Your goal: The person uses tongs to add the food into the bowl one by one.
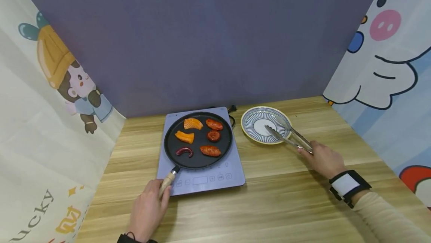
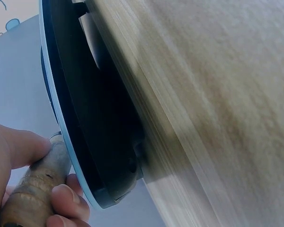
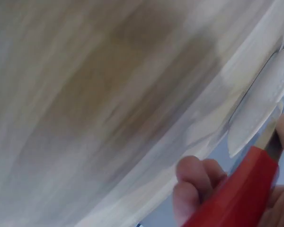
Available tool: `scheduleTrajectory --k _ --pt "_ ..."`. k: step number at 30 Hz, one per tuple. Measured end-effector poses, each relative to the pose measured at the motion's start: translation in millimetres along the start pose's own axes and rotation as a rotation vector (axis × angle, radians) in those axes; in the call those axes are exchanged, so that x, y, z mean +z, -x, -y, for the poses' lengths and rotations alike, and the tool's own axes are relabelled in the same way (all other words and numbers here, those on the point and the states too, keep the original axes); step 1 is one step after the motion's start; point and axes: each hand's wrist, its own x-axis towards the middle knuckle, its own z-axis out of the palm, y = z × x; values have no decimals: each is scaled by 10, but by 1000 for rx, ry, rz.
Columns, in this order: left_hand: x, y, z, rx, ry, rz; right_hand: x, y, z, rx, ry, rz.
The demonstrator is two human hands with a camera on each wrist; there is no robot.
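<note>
My left hand (image 1: 149, 207) grips the wooden handle (image 1: 167, 184) of a black frying pan (image 1: 198, 161) on a flat induction cooker (image 1: 202, 190); the left wrist view shows thumb and fingers around that handle (image 2: 35, 189). Lying apart in the pan are two orange slices (image 1: 193, 124), two glazed reddish pieces like chicken wings (image 1: 210, 151), a round brown-red piece (image 1: 213, 135) and a curled dark red piece (image 1: 184, 151) like a tentacle. My right hand (image 1: 326, 159) holds metal tongs (image 1: 286, 140), red-handled in the right wrist view, their spread tips over a blue-patterned plate (image 1: 248, 128).
A black cord and plug (image 1: 232, 109) lie behind the cooker. A grey-blue panel (image 1: 219, 48) rises along the table's back edge, and printed curtains (image 1: 43, 123) hang at both sides. Wooden tabletop (image 1: 262, 205) stretches in front of the cooker and plate.
</note>
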Motion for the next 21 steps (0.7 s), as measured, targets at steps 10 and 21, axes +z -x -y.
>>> scheduleTrajectory --k 10,21 --pt "11 17 10 -5 -7 -5 -79 -68 -126 -27 -13 118" --pt "-10 -1 -18 -21 -5 22 -85 -96 -190 -47 -51 137"
